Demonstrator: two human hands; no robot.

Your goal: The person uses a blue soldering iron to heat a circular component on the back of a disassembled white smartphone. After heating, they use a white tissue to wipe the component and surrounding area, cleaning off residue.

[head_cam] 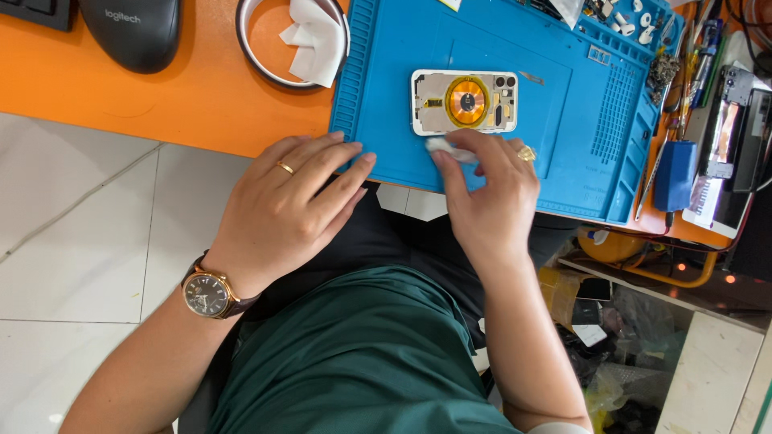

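Observation:
A white phone back housing point(464, 101) with a round copper coil lies open side up on the blue work mat point(555, 153). Just in front of it, my right hand point(486, 197) pinches a small white wad of wipe point(449, 149) against the mat. My left hand point(293, 205) rests flat at the mat's near left edge, fingers spread a little, holding nothing. It wears a ring, and a watch with a dark face point(205, 293) is on that wrist.
A black mouse point(133, 28) and a tape ring with white tissue point(310, 40) sit on the orange desk. Tweezers, screws and tools crowd the mat's right side, beside a blue bottle point(674, 173) and a disassembled phone point(728, 153). Clutter fills the floor at right.

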